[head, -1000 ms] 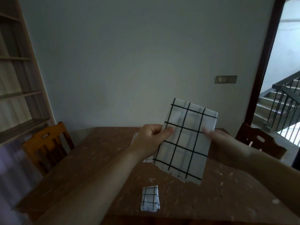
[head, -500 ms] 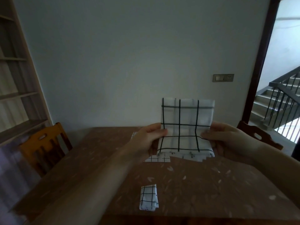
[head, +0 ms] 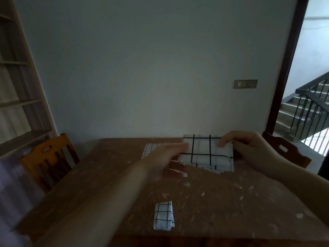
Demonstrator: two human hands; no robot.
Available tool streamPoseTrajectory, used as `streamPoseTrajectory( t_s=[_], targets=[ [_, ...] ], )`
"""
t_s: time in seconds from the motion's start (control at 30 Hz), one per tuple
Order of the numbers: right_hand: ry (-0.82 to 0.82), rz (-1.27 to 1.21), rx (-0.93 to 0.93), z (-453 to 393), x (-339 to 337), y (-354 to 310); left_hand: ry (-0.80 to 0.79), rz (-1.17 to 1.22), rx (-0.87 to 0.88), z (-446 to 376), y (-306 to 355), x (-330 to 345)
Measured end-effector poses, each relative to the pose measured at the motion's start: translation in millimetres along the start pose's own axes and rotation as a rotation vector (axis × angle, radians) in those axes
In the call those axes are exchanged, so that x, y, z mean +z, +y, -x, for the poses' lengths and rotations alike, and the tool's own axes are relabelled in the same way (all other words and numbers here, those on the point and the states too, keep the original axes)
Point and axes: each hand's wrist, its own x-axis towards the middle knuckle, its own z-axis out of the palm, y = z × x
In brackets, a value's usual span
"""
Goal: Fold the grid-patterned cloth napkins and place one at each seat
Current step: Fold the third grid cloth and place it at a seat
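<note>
Napkin, half-folded, held above the table in both hands.

We note the left hand at its left edge, thumb on top, fingers beneath: grip pinching the cloth. The right hand pinches the right edge, thumb over the top fold. A folded napkin lies flat near the table's near edge. A fine-grid cloth lies flat beyond the left hand, partly hidden. We list one chair at left, another chair at right, and a shelf by the wall.
</note>
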Motion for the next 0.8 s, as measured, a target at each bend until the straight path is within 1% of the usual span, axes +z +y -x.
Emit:
streamPoseTrajectory(
  t_s=[0.07, 0.17, 0.23, 0.27, 0.3, 0.37, 0.4, 0.47, 0.63, 0.73, 0.8],
  targets=[
    [-0.033, 0.082, -0.029, -1, 0, 4, 0.073, -0.098, 0.069, -1, -2, -2],
    [-0.222, 0.154, -0.040, -3, -7, 5, 0.185, -0.285, 0.191, -2, -4, -8],
    [-0.289, 0.150, -0.070, -1, -5, 0, 0.196, -0.445, 0.290, 0, -3, -9],
    [-0.275, 0.175, -0.084, -3, -3, -2, 0.175, -0.545, 0.338, 1, -2, -7],
    [-0.226, 0.226, -0.094, -6, -1, -1, 0.145, -0.639, 0.378, 2, -1, -3],
    [-0.133, 0.396, -0.121, -10, 8, -5, 0.090, -0.742, 0.432, 1, 1, 4],
    [-0.134, 0.469, -0.146, -11, 14, -9, 0.070, -0.755, 0.448, 1, 2, 7],
    [-0.174, 0.487, -0.159, -11, 17, -14, 0.060, -0.765, 0.468, 1, 2, 11],
    [-0.159, 0.336, -0.175, -8, 9, -11, 0.172, -0.689, 0.501, -2, 4, 7],
    [-0.123, 0.256, -0.170, -8, 6, -8, 0.195, -0.690, 0.541, -3, 4, 7],
    [-0.097, 0.258, -0.180, -6, 6, -9, 0.201, -0.684, 0.565, -5, 4, 9]
  ],
)
